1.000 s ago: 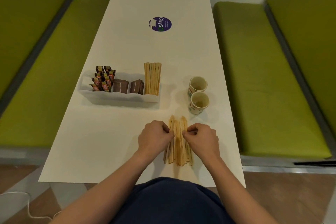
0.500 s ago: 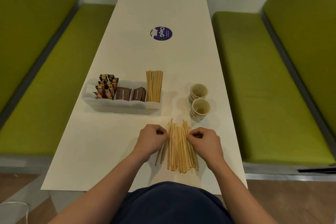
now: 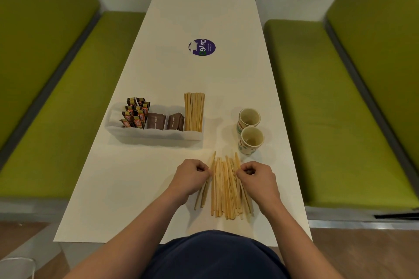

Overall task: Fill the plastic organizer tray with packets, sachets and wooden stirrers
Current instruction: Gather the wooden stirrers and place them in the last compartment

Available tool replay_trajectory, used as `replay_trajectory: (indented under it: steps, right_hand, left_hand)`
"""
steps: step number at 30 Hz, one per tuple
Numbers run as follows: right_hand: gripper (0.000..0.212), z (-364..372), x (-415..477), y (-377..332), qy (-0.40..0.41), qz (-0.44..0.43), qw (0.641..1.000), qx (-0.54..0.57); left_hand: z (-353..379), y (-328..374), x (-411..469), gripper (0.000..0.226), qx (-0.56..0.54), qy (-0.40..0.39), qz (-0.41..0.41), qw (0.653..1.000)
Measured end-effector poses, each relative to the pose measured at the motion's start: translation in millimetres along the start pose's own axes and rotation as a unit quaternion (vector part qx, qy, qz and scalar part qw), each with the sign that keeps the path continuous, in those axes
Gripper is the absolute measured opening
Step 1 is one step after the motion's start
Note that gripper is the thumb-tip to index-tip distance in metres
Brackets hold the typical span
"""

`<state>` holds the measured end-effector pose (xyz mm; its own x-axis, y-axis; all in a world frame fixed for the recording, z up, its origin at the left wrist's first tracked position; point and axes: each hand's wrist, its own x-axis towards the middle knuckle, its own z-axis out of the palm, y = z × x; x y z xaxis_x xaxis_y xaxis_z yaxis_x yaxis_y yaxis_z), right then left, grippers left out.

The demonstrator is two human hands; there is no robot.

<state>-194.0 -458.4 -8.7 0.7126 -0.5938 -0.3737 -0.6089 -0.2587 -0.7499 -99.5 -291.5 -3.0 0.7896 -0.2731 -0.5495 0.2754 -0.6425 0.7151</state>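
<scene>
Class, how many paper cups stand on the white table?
2. One small patterned paper cup stands right of the translucent plastic organizer tray; the second cup stands just in front of it, nearer the person. No others seem hidden.

White table (image 3: 158, 199) runs lengthwise, away from the viewer. Round purple sticker (image 3: 201, 47) lies flat approx mid-table (reads "ClayGo"). Far paper cup (image 3: 249, 118) & near paper cup (image 3: 251, 140) stand upright nr the table's right edge, one just behind the other. Left green bench (image 3: 68, 120) & right green bench (image 3: 328, 120) flank the table's long sides.
</scene>
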Motion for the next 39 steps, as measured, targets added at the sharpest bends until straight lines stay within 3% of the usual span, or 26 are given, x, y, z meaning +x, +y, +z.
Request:
replay_trajectory:
  steps: [6, 9, 14, 18, 28, 32, 39]
  right_hand:
    - [0.006, -1.3, -2.4, -3.8, -0.011, 0.000, 1.000, 0.010]
    - [0.005, -3.9, -4.9, -6.7, -0.017, -0.006, 0.999, 0.034]
    - [0.004, -3.4, -8.8, -17.8, -0.019, -0.023, 0.993, 0.113]
    - [0.005, -0.7, -12.7, -32.9, -0.019, -0.055, 0.982, 0.177]
    - [0.002, 13.3, 7.1, -103.8, 0.049, -0.137, 0.959, 0.244]
    - [0.001, 21.9, 34.2, -142.1, 0.098, -0.162, 0.946, 0.263]
    - [0.004, 58.9, 76.3, -167.6, 0.114, -0.136, 0.946, 0.272]
  left_hand:
    - [-5.0, 5.8, -7.3, 0.009, -0.026, -0.012, 0.004, 1.000]
    - [-21.5, 22.5, -16.3, 0.007, -0.089, -0.011, 0.063, 0.994]
    - [-74.9, 71.7, 2.5, 0.005, -0.138, 0.111, 0.184, 0.967]
    - [-106.7, 96.1, 31.3, 0.007, -0.141, 0.175, 0.213, 0.951]
    - [-95.5, 75.7, 77.2, 0.008, -0.025, 0.171, 0.175, 0.969]
    - [-92.9, 74.8, 84.5, 0.012, 0.062, 0.192, 0.187, 0.961]
    - [-90.9, 74.7, 90.7, 0.004, 0.079, 0.204, 0.196, 0.956]
